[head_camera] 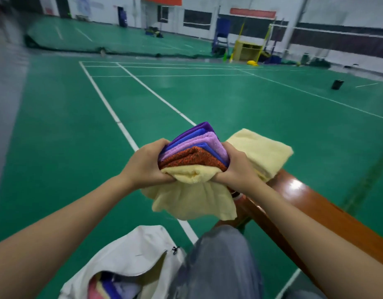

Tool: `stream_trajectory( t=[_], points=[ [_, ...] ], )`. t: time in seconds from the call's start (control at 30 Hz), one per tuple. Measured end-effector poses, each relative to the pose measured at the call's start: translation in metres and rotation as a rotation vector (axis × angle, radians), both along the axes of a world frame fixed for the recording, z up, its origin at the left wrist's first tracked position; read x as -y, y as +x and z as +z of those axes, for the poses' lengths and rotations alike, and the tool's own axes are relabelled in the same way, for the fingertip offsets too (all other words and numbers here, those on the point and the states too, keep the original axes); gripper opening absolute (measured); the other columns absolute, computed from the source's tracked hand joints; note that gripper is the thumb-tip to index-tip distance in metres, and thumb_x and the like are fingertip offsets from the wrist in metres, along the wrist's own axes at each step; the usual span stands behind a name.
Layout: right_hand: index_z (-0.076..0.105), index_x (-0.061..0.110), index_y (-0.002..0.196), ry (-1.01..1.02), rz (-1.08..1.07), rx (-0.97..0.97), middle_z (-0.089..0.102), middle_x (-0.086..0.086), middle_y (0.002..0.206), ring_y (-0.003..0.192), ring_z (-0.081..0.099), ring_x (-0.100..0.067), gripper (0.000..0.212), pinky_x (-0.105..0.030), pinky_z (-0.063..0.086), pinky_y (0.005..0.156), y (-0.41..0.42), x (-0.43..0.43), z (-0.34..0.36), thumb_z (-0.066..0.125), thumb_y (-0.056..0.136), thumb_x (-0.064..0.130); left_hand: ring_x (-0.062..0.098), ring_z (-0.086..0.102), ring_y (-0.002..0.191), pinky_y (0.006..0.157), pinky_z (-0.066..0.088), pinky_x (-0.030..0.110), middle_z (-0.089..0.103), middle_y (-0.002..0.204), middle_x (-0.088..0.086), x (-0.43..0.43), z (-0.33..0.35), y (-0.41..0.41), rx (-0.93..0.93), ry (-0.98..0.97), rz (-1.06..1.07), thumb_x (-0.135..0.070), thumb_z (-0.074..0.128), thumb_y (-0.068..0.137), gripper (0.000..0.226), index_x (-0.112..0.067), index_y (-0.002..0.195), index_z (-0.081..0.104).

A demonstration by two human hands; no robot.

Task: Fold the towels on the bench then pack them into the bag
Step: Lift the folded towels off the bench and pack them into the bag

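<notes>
As my left hand (143,162) and right hand (236,167) curl tight round the towel stack (192,152) just off the bench (315,203) end, its far corner points away courtward. A yellow towel (264,152) lies on the bench, and the white bag (132,255) gapes below-left.

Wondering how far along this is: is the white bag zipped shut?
No, the white bag gapes open, with coloured cloth showing inside.

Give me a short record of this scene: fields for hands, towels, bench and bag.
left hand: grips left side of towel stack
right hand: grips right side of the stack
stack colours: purple, blue, lilac, orange, pale yellow
bench: one folded yellow towel lies on it
bag: white, open, towels inside
</notes>
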State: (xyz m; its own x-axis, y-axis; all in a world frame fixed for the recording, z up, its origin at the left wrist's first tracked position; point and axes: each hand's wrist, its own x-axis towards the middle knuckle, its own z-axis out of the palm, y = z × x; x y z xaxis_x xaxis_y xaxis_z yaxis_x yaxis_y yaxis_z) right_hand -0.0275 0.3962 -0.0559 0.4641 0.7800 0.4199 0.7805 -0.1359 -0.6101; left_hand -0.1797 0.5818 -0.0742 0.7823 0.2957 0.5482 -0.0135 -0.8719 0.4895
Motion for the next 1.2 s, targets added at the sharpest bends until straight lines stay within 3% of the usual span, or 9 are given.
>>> stream_trajectory(
  t=[0.13,0.23,0.4,0.5,0.57,0.67,0.87,1.07,1.2],
  points=[
    [0.044,0.033,0.075,-0.049,0.054,-0.078,0.052,0.014,0.064,0.056,0.045,0.000,0.037,-0.027,0.040,0.056,-0.019,-0.050,-0.037,0.065,0.053,0.054,0.022,0.059,0.100,0.087,0.045,0.032,0.060,0.115,0.002,-0.037,-0.049,-0.029,-0.106,-0.090,0.052,-0.058,0.066,0.053,0.092,-0.014,0.131,0.044],
    [0.047,0.029,0.078,-0.138,0.076,-0.130,0.057,0.008,0.068,0.062,0.053,-0.010,0.040,-0.037,0.047,0.061,-0.031,-0.078,-0.071,0.067,0.052,0.052,0.023,0.052,0.116,0.101,0.040,0.043,0.050,0.133,0.002,-0.050,-0.087,-0.046,-0.149,-0.125,0.083,-0.069,0.074,0.049,0.117,-0.020,0.145,0.027],
    [0.048,0.027,0.086,-0.315,0.160,-0.178,0.062,0.004,0.077,0.071,0.060,-0.019,0.044,-0.043,0.052,0.065,-0.052,-0.114,-0.128,0.071,0.055,0.046,0.021,0.045,0.119,0.103,0.034,0.038,0.045,0.136,0.006,-0.053,-0.136,-0.067,-0.196,-0.255,0.168,-0.076,0.065,0.048,0.129,-0.021,0.149,0.008],
    [0.045,0.031,0.083,-0.402,0.205,-0.210,0.058,0.004,0.076,0.070,0.058,-0.018,0.037,-0.038,0.050,0.063,-0.064,-0.125,-0.154,0.067,0.055,0.038,0.021,0.053,0.112,0.097,0.042,0.038,0.054,0.126,0.005,-0.057,-0.162,-0.078,-0.190,-0.375,0.209,-0.065,0.063,0.055,0.105,-0.014,0.142,0.034],
    [0.046,0.028,0.089,-0.462,0.237,-0.225,0.057,0.003,0.078,0.071,0.057,-0.019,0.040,-0.036,0.048,0.064,-0.070,-0.130,-0.168,0.064,0.055,0.036,0.016,0.057,0.091,0.078,0.047,0.031,0.059,0.104,-0.001,-0.057,-0.177,-0.085,-0.166,-0.448,0.240,-0.062,0.063,0.054,0.081,-0.016,0.120,0.053],
    [0.044,0.022,0.100,-0.539,0.284,-0.234,0.057,0.003,0.085,0.076,0.057,-0.019,0.050,-0.037,0.048,0.066,-0.075,-0.137,-0.188,0.064,0.056,0.035,0.012,0.055,0.077,0.064,0.039,0.015,0.057,0.088,-0.006,-0.057,-0.200,-0.092,-0.152,-0.508,0.306,-0.059,0.061,0.053,0.067,-0.016,0.105,0.057],
    [0.038,0.020,0.129,-0.585,0.337,-0.198,0.050,0.008,0.111,0.101,0.052,-0.012,0.095,-0.029,0.045,0.085,-0.083,-0.145,-0.221,0.088,0.051,0.040,0.011,0.060,0.081,0.070,0.044,0.019,0.062,0.090,-0.008,-0.062,-0.235,-0.095,-0.123,-0.663,0.372,-0.052,0.062,0.049,0.061,-0.024,0.103,0.057],
    [0.044,0.020,0.112,-0.629,0.200,-0.097,0.057,0.007,0.090,0.077,0.054,-0.016,0.058,-0.031,0.041,0.064,-0.093,-0.146,-0.248,0.077,0.068,0.040,0.009,0.060,0.091,0.081,0.052,0.034,0.061,0.102,-0.010,-0.062,-0.275,-0.097,-0.214,-0.733,0.336,-0.046,0.072,0.059,0.058,-0.029,0.112,0.052],
    [0.044,0.023,0.109,-0.695,0.156,-0.060,0.056,0.009,0.088,0.077,0.056,-0.015,0.051,-0.028,0.039,0.062,-0.090,-0.138,-0.263,0.073,0.071,0.040,0.010,0.052,0.112,0.096,0.042,0.031,0.054,0.124,-0.007,-0.068,-0.305,-0.110,-0.355,-0.626,0.224,-0.059,0.071,0.057,0.089,-0.026,0.135,0.044]
  ],
)
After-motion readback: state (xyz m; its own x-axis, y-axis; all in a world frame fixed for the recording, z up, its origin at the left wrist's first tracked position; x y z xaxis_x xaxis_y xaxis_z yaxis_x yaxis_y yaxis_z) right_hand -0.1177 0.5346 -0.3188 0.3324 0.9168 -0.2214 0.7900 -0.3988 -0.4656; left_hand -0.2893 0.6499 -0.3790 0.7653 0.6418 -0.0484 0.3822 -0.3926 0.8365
